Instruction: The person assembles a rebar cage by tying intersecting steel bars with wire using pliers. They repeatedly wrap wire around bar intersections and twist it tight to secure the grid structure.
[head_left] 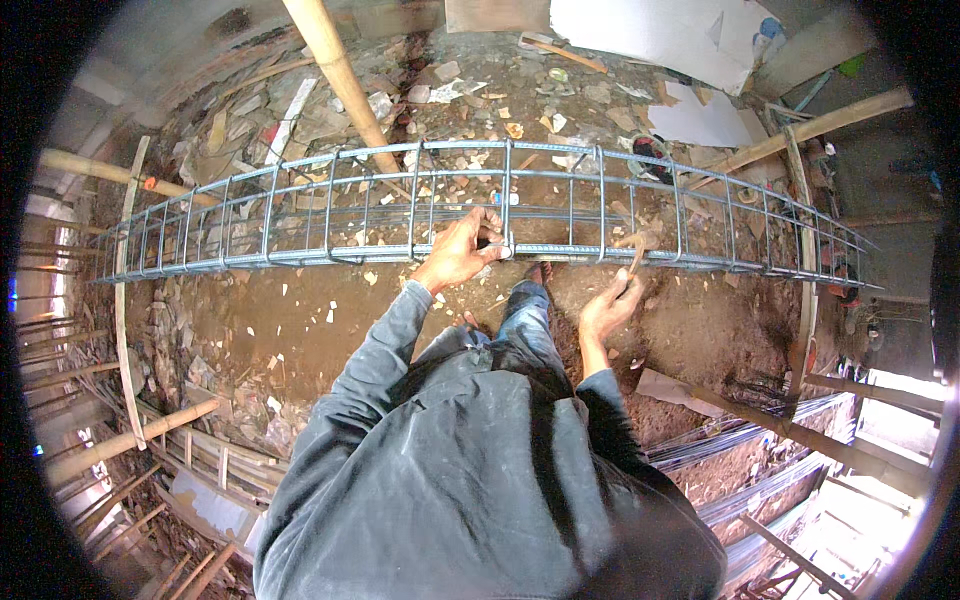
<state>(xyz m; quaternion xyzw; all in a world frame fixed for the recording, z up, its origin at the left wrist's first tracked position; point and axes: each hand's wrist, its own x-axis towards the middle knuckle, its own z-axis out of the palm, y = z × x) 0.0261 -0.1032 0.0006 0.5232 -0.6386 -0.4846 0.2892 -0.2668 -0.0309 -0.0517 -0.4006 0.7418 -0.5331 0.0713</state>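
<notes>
**Steady the joint, keep the tool close**

The steel bar cage (570, 251) spans crosswise before you. Your left hand (460, 248) is partly curled at a stirrup (507, 185) by the near bars; I can't tell whether it pinches anything. Your right hand (612, 310) is closed around a small tool (638, 245). Best hold the stirrup square and keep fingertips clear of the tool's head. I can't make out any container or contents.
</notes>
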